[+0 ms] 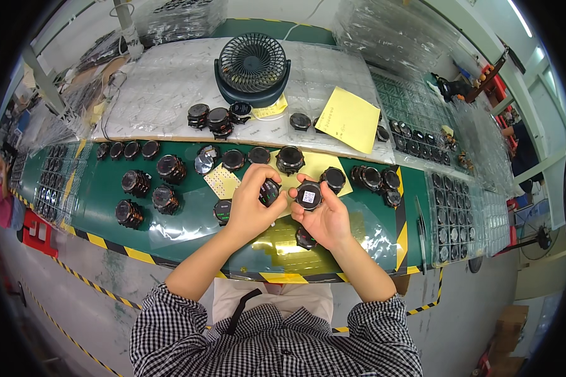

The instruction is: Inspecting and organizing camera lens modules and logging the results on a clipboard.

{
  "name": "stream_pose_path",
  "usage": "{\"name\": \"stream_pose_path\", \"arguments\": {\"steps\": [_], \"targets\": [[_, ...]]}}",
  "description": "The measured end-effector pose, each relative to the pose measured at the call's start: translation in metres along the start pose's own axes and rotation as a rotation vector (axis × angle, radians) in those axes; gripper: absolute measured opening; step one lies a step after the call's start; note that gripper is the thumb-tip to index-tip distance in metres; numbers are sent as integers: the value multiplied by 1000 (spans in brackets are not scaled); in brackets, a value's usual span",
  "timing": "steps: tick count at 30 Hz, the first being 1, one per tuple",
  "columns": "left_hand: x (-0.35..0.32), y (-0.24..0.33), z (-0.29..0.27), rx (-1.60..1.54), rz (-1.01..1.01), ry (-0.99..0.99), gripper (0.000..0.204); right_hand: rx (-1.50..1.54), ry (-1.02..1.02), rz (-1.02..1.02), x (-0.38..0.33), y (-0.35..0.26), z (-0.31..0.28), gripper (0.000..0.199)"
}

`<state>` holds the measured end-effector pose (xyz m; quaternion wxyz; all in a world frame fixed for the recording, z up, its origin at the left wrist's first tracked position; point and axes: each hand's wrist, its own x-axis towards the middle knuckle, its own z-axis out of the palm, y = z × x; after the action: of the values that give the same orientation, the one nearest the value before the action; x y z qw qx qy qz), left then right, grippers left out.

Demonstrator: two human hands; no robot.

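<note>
My left hand [248, 206] closes around a round black watch case [269, 192], its fingers curled over the top edge. Close beside it, my right hand [331, 221] grips another round watch case [309, 196] between thumb and fingers. That one faces up with a small white square code label in its middle. Both are held above the yellowish film sheet [330, 242] on the green bench. Below my right hand another watch case [305, 239] lies on the film. A watch case with a lit face [222, 212] lies left of my left wrist.
Stacks of watch cases [136, 183] stand on the green mat at left. More cases [290, 159] lie behind my hands near yellow paper [317, 164]. A black fan [253, 68] stands at the back. At right are tweezers [421, 235] and a clear tray of cases [453, 213].
</note>
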<state>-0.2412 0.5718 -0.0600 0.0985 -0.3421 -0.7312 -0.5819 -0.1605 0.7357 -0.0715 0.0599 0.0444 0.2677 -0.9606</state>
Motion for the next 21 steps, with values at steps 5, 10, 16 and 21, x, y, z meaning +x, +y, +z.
{"name": "stream_pose_path", "arguments": {"steps": [5,10,16,21], "targets": [[-1,0,0,-2,-15,-6,25,2,6,9,0,1,-1,47],[-1,-2,0,36,12,0,25,-1,0,10,1,2,-1,47],[-1,-3,0,46,10,-13,26,-3,-11,2,1,1,-1,47],[-2,-4,0,58,11,-17,27,-8,-4,2,1,2,-2,46]]}}
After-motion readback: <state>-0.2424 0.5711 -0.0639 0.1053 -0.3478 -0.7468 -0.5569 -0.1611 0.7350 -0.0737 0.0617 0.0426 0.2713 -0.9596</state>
